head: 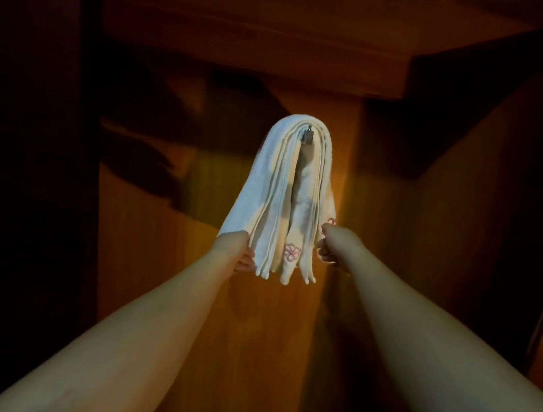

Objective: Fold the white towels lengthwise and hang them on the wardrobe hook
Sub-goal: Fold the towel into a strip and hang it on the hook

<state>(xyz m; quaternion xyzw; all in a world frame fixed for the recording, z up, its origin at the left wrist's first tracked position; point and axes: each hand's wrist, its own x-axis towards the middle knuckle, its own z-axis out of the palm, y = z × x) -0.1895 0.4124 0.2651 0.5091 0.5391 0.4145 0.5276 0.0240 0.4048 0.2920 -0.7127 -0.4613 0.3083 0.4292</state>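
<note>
The wardrobe panel (264,326) fills the view ahead of me: dark orange-brown wood, lit in a warm band down the middle and falling into deep shadow on both sides. A wooden shelf or top board (251,30) runs across above it.

The white towels (278,193) hang against that panel, draped over the wardrobe hook (308,135), whose small metal end shows under the crown of the fold. The towels are folded into narrow lengths; several layered edges run down both sides of the hook, and the ends hang level at the bottom. A pink embroidered flower (291,252) sits near the lower end of one inner layer, and part of a second shows at the right edge.

My left hand (239,253) holds the lower left edge of the towels, fingers curled round the outer layers. My right hand (330,246) pinches the lower right edge, fingers bent in on the cloth beside the second flower. Both forearms reach up from the bottom of the view.
</note>
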